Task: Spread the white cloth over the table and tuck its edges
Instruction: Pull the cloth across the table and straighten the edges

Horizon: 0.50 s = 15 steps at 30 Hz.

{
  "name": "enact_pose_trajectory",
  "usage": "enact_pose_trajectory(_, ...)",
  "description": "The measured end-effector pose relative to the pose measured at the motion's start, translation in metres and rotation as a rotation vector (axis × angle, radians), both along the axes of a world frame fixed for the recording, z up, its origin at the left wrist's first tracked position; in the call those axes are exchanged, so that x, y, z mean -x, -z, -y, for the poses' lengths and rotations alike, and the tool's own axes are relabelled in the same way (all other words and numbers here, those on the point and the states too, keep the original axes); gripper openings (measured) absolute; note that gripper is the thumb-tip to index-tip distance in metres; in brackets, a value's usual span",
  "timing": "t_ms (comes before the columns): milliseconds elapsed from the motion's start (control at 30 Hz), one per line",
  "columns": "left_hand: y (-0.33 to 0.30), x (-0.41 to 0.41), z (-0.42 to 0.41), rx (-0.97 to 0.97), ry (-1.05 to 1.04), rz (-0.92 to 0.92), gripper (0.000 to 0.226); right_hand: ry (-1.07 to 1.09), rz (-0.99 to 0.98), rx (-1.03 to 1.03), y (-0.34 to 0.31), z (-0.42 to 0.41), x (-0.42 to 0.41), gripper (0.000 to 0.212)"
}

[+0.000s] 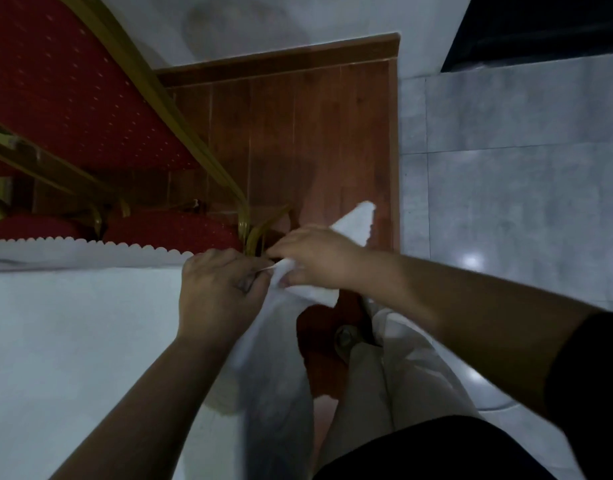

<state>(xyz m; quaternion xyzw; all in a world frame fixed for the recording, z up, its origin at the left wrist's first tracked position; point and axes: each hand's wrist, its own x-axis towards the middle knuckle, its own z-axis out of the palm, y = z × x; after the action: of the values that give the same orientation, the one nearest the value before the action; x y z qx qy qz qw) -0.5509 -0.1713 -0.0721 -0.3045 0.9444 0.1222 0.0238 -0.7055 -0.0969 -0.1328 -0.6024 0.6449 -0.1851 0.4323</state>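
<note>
Both your left hand (216,289) and right hand (315,259) pinched the cloth (73,334) corner at the table edge; pulling it taut before tucking would have helped.

Single head-worn view, wide-angle, looking steeply down and forward from above the table corner. Close in on both hands: left hand (218,289) and right hand (315,261) meet just above frame centre, forearms entering from the bottom edge and the right edge. White cloth (73,341) fills lower left; red chair (73,98) upper left; tiled floor (505,185) at right. Edges bowed by lens.
</note>
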Motion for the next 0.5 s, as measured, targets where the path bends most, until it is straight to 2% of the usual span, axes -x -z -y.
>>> enact_pose_trajectory(67,0.002,-0.002,0.002,-0.011,0.0,-0.018,0.018,-0.011,-0.016,-0.004,0.006,0.01,-0.015,0.017)
enact_pose_trajectory(233,0.001,0.0,0.001,-0.012,-0.011,-0.065,0.029,0.093,0.004,-0.136,0.036,-0.003,-0.006,0.032)
enact_pose_trajectory(500,0.002,-0.001,0.001,-0.025,-0.054,-0.084,0.03,0.266,-0.258,-0.215,0.084,-0.073,0.045,0.032)
